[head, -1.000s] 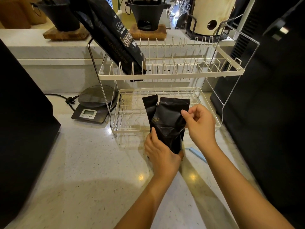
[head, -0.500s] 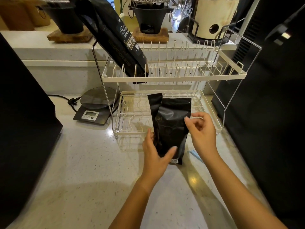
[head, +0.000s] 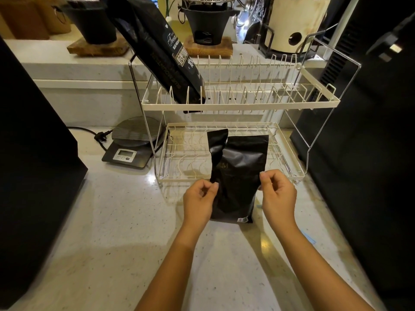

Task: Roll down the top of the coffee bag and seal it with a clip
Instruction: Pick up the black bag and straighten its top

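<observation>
A small black coffee bag (head: 239, 176) stands upright on the speckled countertop (head: 116, 232), just in front of the rack's lower tier. Its top is unrolled, with one flap sticking up at the left. My left hand (head: 197, 198) has curled fingers pinching the bag's left edge at mid height. My right hand (head: 278, 194) pinches the right edge the same way. A thin blue clip (head: 310, 239) lies on the counter to the right, mostly hidden under my right forearm.
A two-tier cream wire dish rack (head: 240, 106) stands behind the bag, with a larger black bag (head: 157, 52) leaning in its upper tier. A digital scale (head: 132, 142) sits at the left. Dark appliances flank both sides (head: 33, 153) (head: 370, 131).
The bag has gone from being held up and steadied to standing on the counter. My left hand left the bag's front for its left edge; my right hand dropped lower on the right edge.
</observation>
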